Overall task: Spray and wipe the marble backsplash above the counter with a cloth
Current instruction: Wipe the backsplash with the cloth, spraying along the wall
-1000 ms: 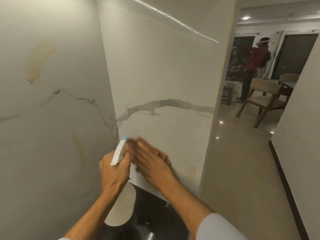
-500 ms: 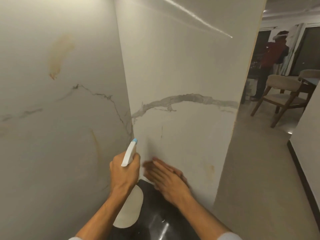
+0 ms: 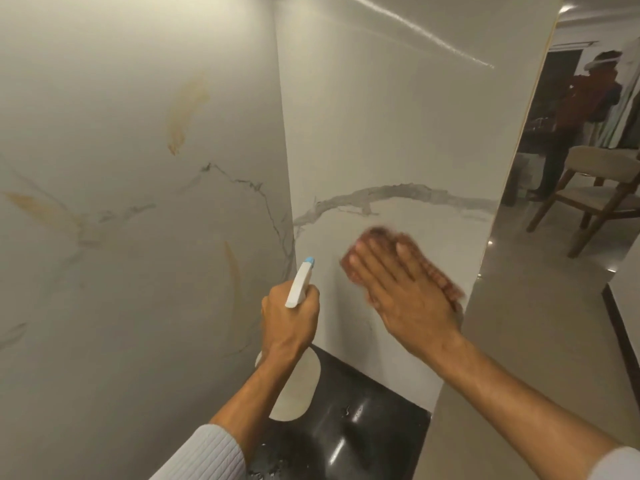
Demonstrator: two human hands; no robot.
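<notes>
1. Spanning 2 panels that meet in a corner, the marble backsplash [image 3: 381,133] rises above the counter. Grey veins cross both panels, and tan streaks [image 3: 187,112] mark the left one.
2. The black counter [image 3: 363,427] lies below, glossy, with specks near its front.
3. The right hand [image 3: 405,292] lies flat with its fingers straight, pressing a reddish-brown cloth [image 3: 446,284] against the right panel, under the grey vein. To wipe well, I judge it should hold even palm pressure, overlap its strokes and work down toward the counter.
4. The left hand [image 3: 289,317] is wrapped round the neck of a white spray bottle [image 3: 299,284], held just beside the corner, apart from the cloth. It is best kept out of the wiping path.
5. The bottle's blue nozzle tip [image 3: 309,260] points up at the marble.
6. No brand, label or writing can be read anywhere.
</notes>
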